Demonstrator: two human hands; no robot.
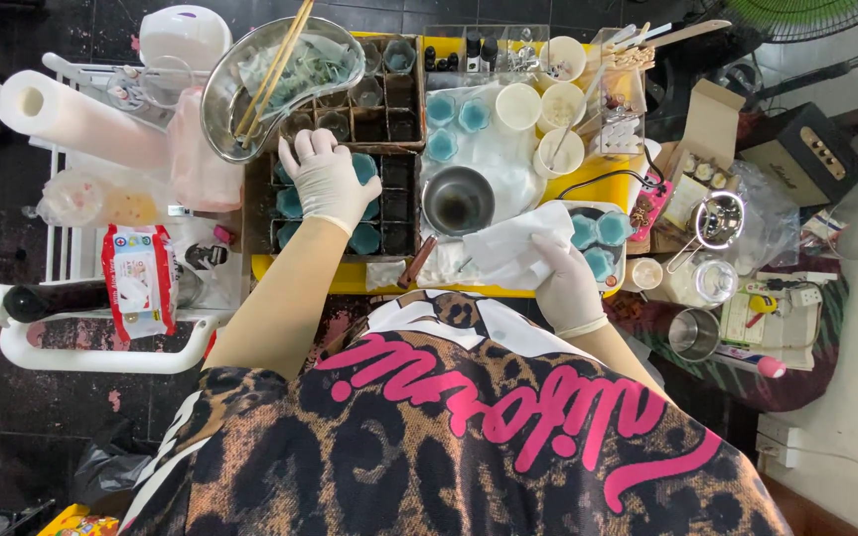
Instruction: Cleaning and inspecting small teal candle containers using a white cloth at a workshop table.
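Red-and-white wipes pack (138,281) on left cart, open brown carton (709,127) at right
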